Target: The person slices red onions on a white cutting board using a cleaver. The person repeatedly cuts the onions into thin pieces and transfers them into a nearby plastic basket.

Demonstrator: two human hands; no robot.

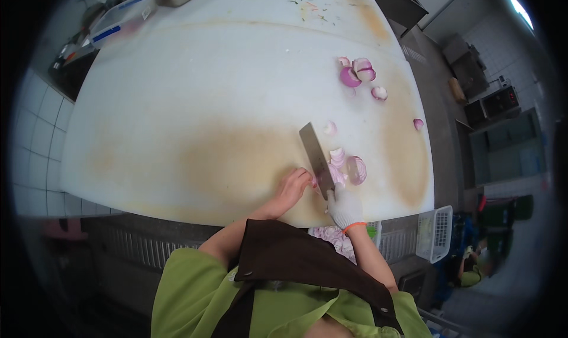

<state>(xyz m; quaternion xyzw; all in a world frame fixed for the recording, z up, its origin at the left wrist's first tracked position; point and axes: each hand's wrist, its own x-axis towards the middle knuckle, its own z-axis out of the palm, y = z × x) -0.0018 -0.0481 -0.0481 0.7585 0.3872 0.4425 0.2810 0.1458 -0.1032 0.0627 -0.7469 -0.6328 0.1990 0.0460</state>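
Note:
My right hand, in a white glove with an orange band at the wrist, grips a broad-bladed cleaver whose blade points away from me. My bare left hand is curled beside the blade, its fingertips on a piece of red onion that they partly hide. On the blade's right lie cut onion pieces and a peeled onion half. One pale onion piece sits farther off, near the blade's tip.
Purple onion pieces cluster toward the far right of the white cutting table, with a small piece near its right edge. A clear plastic box stands far left. Below the near edge are sliced onions and a white basket.

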